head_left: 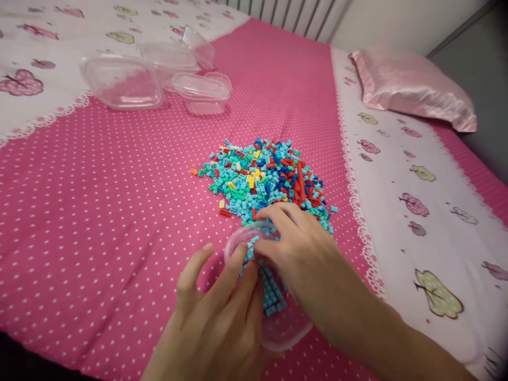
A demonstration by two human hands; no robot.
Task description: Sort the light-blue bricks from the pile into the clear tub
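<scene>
Both of my hands meet over a clear plastic container [283, 338] on the bed. Fingers of my left hand [226, 307] reach over its left side; one finger is raised apart, and the thumb is hidden. My right hand [304, 246] comes from the right with thumb and fingers curled. Small light blue toy bricks [253, 242] show between the fingertips of both hands, though the exact contact is partly hidden. Rows of light blue bricks [273, 296] lie in the container. Just beyond, a heap of mixed toy bricks [254, 180] contains blue, teal, red and yellow pieces.
Several clear plastic containers [159, 100] stand together at the far left. A pink satin pillow [413, 87] lies at the far right. Beneath everything is a pink dotted bedspread [99, 211] with a white lace-edged border. White bars [286, 16] rise at the back.
</scene>
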